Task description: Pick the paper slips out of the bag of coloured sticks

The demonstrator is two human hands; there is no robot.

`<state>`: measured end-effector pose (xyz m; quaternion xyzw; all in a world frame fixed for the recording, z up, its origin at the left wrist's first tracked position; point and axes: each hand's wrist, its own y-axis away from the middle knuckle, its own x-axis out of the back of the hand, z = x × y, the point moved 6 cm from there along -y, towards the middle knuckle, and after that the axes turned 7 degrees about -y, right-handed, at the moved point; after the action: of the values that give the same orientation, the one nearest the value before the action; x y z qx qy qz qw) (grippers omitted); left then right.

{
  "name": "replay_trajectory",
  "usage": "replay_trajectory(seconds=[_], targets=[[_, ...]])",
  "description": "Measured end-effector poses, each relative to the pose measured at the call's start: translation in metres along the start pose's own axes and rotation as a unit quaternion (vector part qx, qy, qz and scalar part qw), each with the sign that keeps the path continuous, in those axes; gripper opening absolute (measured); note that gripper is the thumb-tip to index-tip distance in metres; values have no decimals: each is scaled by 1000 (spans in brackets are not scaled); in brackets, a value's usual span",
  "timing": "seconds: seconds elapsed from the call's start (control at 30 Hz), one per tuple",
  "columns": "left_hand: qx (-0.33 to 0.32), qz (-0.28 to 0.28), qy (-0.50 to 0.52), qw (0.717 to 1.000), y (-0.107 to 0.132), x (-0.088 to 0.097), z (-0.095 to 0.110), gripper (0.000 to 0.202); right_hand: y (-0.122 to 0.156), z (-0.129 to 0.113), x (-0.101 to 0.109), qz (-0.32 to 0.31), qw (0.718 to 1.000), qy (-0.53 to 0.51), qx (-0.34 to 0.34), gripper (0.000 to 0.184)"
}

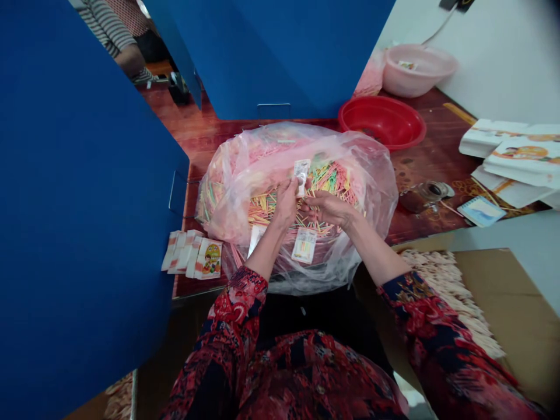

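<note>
My left hand (286, 203) is closed on a small white packet (301, 169), held upright above the open plastic bag (376, 169). Close by on the right, my right hand (326, 209) has its fingers curled together near the packet's lower end; whether a stick is pinched in them is too small to make out. Thin pastel sticks (330, 178) in pink, yellow and green fill the bag beneath both hands. A clear-fronted packet with sticks in it (304, 245) lies on the bag's near edge. Another white packet (256, 239) is partly hidden by my left forearm.
Blue partitions (280, 58) stand ahead and on the left. Stacked printed packets (192, 254) lie at the table's left edge. A red basin (382, 122), a pink basin (415, 70), a glass jar (424, 195) and white paper bags (520, 151) are to the right. A cardboard box (503, 291) sits below.
</note>
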<state>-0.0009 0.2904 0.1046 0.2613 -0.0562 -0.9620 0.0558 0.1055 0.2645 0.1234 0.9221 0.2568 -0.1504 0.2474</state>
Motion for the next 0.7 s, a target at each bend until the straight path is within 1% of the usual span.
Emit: replay_trajectory(seconds=[0.07,0.13,0.2,0.27,0.37,0.47,0.57,0.63,0.7], targets=[[23,-39,-17,999,1,-6,-3,29,-3,3,-5,-29,997,-71,-6,34],[34,-59,-29,997,2,-7,-4,30,-6,5,-5,-35,994,-105,-1,38],[31,-55,-13,998,0,-3,-3,26,-9,10,-5,-36,993,-111,-12,39],[29,-37,8,999,-2,1,-3,20,-12,16,-7,-37,995,-93,-26,40],[50,-12,2,999,-3,6,-3,16,-15,21,-11,-32,998,-54,-22,42],[75,-19,-28,997,1,6,-2,24,-17,20,-13,-36,998,-44,-11,42],[97,-35,-60,993,3,4,0,35,-18,18,-15,-69,996,-64,-12,42],[107,-36,-73,991,2,5,0,37,-20,20,-16,-85,993,-82,-21,44],[113,-32,-75,990,0,6,-1,35,-22,24,-14,-79,993,-82,-25,42]])
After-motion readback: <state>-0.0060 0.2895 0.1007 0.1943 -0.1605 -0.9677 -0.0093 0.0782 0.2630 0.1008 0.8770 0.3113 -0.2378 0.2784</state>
